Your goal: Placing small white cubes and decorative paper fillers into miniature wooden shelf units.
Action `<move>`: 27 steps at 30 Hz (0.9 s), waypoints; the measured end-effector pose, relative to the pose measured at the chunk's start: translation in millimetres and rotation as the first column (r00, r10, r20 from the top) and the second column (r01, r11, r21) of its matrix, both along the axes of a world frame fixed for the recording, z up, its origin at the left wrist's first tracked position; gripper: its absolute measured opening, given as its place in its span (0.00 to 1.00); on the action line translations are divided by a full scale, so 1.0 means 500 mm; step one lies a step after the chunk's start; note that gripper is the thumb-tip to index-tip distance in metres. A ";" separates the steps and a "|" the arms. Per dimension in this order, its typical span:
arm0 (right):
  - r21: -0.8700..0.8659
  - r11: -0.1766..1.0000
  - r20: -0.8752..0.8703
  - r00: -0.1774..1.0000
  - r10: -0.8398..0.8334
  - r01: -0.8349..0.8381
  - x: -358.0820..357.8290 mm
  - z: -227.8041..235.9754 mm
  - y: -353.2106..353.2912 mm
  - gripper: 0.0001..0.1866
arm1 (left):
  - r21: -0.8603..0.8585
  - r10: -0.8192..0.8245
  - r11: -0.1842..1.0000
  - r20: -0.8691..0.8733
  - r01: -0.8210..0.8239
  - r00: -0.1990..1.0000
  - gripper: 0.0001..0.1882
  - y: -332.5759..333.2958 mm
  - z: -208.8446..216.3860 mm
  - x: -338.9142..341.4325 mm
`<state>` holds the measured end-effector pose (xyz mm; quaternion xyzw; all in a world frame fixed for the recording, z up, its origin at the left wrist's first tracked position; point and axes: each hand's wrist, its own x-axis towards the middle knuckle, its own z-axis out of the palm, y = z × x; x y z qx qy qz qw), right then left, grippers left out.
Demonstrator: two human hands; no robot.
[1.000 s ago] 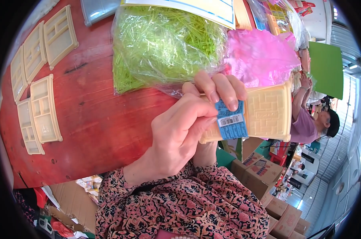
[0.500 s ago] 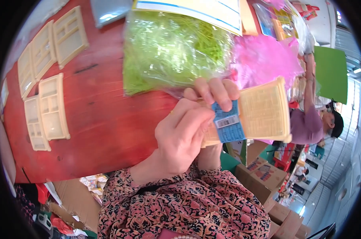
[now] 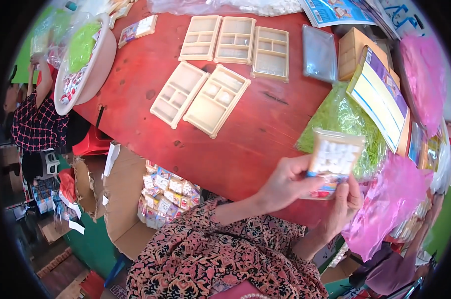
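Observation:
Over the near right of the red table (image 3: 195, 164), I hold up a small cream tray pack (image 3: 337, 152) with both hands. White pieces fill its upper part, and a coloured printed band wraps its lower end. My left hand (image 3: 291, 182) grips its left side, the thumb across the band. At the lower right edge, my right hand (image 3: 344, 205) pinches the pack with bent fingers. Farther off lie several cream compartment trays, among them one at the back (image 3: 235, 41) and a nearer one (image 3: 217, 101). Some white pieces show inside the nearer tray.
Behind my hands are a bag of green shreds (image 3: 330, 117), a printed card (image 3: 380, 97) and pink plastic (image 3: 385, 204). A white basin (image 3: 93, 70) stands at far left, near a co-worker (image 3: 31, 119). A cardboard box (image 3: 128, 194) below the table edge holds finished-looking packs (image 3: 166, 194).
The view has swung left, bringing the basin and box into sight. The pack has turned from its woven-patterned back with a blue label to its side with white pieces. Both hands still hold it.

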<state>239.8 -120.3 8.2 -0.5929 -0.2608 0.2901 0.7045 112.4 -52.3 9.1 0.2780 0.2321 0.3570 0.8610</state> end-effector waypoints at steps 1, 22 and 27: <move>-0.150 0.984 0.082 0.991 0.107 -0.094 -0.007 0.008 0.003 0.13 | 0.134 0.022 0.991 -0.064 -0.014 0.998 0.15 0.007 -0.016 -0.018; -0.374 0.702 0.061 0.739 0.671 -0.606 -0.110 -0.021 0.065 0.14 | -0.118 0.281 0.945 -0.186 -0.305 0.942 0.14 0.032 -0.045 -0.165; -0.355 0.676 -0.054 0.736 0.675 -0.646 -0.087 -0.034 0.062 0.17 | -0.173 0.214 0.952 -0.205 -0.251 0.955 0.14 0.022 -0.054 -0.163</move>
